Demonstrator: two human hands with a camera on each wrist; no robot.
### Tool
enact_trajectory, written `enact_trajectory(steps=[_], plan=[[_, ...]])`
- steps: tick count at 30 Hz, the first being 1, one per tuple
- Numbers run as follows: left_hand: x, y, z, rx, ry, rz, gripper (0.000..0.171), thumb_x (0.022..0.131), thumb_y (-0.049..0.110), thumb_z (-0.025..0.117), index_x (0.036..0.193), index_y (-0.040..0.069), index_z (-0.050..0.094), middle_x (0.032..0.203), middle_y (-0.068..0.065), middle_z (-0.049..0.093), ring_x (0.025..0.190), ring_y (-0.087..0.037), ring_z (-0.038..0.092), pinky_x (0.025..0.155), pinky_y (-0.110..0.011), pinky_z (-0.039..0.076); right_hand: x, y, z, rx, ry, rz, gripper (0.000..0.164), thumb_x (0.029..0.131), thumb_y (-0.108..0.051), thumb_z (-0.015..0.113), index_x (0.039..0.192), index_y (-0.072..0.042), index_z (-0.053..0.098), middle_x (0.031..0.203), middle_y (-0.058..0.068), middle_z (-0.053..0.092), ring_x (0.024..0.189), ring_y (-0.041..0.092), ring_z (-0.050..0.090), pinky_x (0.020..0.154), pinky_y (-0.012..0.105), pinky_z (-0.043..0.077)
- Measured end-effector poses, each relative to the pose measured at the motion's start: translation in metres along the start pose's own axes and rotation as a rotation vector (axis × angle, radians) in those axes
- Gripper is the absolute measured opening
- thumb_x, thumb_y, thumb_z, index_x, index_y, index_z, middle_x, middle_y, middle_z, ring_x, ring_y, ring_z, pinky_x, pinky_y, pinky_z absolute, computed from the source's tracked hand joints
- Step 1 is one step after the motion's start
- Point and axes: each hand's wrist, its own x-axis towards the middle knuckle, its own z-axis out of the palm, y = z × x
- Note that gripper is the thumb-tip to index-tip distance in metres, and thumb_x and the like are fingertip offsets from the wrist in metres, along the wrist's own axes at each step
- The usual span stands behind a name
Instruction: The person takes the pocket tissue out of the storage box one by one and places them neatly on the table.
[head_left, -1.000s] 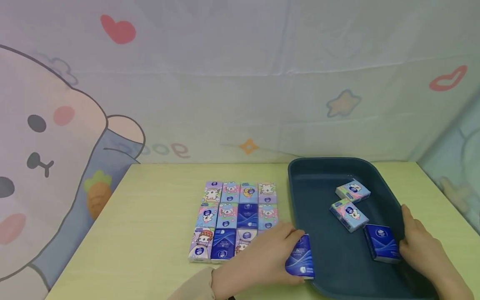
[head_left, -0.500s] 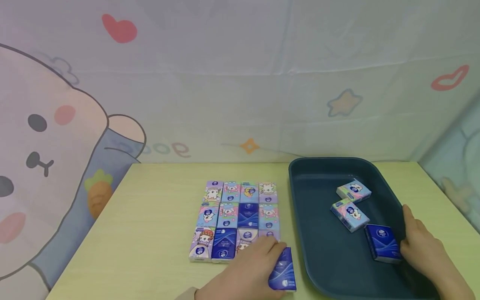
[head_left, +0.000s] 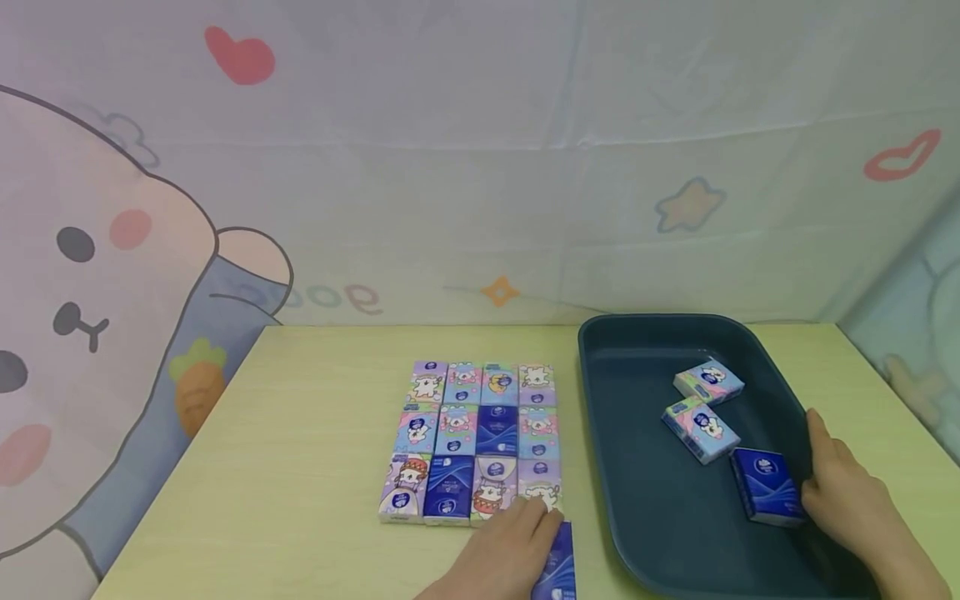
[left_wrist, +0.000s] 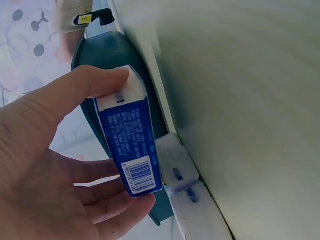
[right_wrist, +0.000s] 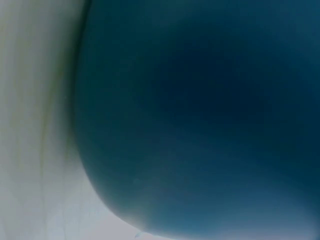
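Observation:
My left hand [head_left: 498, 554] pinches a blue tissue pack [head_left: 558, 568] just in front of the near right corner of a laid-out block of tissue packs [head_left: 450, 483]. In the left wrist view, thumb and fingers hold the pack [left_wrist: 127, 135] at opposite ends, its barcode side facing the camera. At the right, my right hand [head_left: 847, 492] grips the side rim of a dark teal tray [head_left: 637, 517], beside a blue tissue pack [head_left: 765, 486] lying inside. The right wrist view is filled mostly by the tray's blurred wall [right_wrist: 190, 150].
Two light blue cartoon tissue packs lie in the tray, one [head_left: 708, 382] behind the other [head_left: 700, 429]. The block stands in three rows on the pale wooden table [head_left: 285, 467], left of the tray. A printed cloth backdrop [head_left: 450, 167] hangs behind the table.
My left hand has carried the blue pack left and toward me, away from the tray's edge to the front of the block. The right hand has stayed on the rim.

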Motion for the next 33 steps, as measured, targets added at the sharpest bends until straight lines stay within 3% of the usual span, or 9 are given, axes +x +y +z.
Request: enact_trajectory(steps=[6,10,21,27,33], plan=[[-0.004,0.002,0.009,0.154,0.123,0.039,0.069,0.082,0.071,0.052,0.115,0.011,0.056,0.094,0.005,0.05,0.08,-0.005,0.041,0.064,-0.013,0.035,-0.001,0.0,0.0,0.007,0.001,-0.003,0.082,0.077,0.005,0.049,0.143,0.02,0.002,0.113,0.049,0.039,0.098,0.062,0.048,0.065,0.066,0.045],[-0.005,0.003,0.014,0.236,0.183,0.031,0.065,0.083,0.073,0.047,0.109,0.014,0.056,0.09,0.006,0.046,0.077,-0.005,0.038,0.057,-0.013,0.025,0.0,0.0,0.0,0.008,0.018,-0.011,0.081,0.077,0.005,0.048,0.143,0.02,0.004,0.112,0.049,0.041,0.096,0.062,0.049,0.063,0.065,0.045],[-0.007,0.004,0.017,0.213,0.139,-0.006,0.066,0.084,0.075,0.043,0.109,0.015,0.055,0.092,0.007,0.043,0.079,-0.006,0.036,0.056,-0.014,0.017,0.001,0.0,0.0,0.009,0.021,-0.011,0.082,0.077,0.005,0.048,0.144,0.019,0.003,0.113,0.049,0.04,0.097,0.062,0.048,0.064,0.066,0.045],[-0.007,0.003,0.016,0.152,0.084,-0.013,0.072,0.082,0.077,0.045,0.115,0.014,0.054,0.096,0.006,0.044,0.083,-0.007,0.037,0.058,-0.014,0.021,0.0,0.0,-0.001,0.009,0.019,-0.003,0.081,0.077,0.005,0.049,0.143,0.02,0.004,0.114,0.049,0.04,0.1,0.062,0.047,0.066,0.067,0.044],[-0.007,0.003,0.018,0.18,0.111,-0.005,0.07,0.081,0.076,0.045,0.114,0.015,0.055,0.095,0.006,0.045,0.082,-0.007,0.037,0.056,-0.014,0.021,0.0,0.0,0.0,0.011,0.016,-0.003,0.081,0.077,0.005,0.049,0.143,0.02,0.004,0.114,0.049,0.039,0.1,0.062,0.047,0.066,0.067,0.044]])
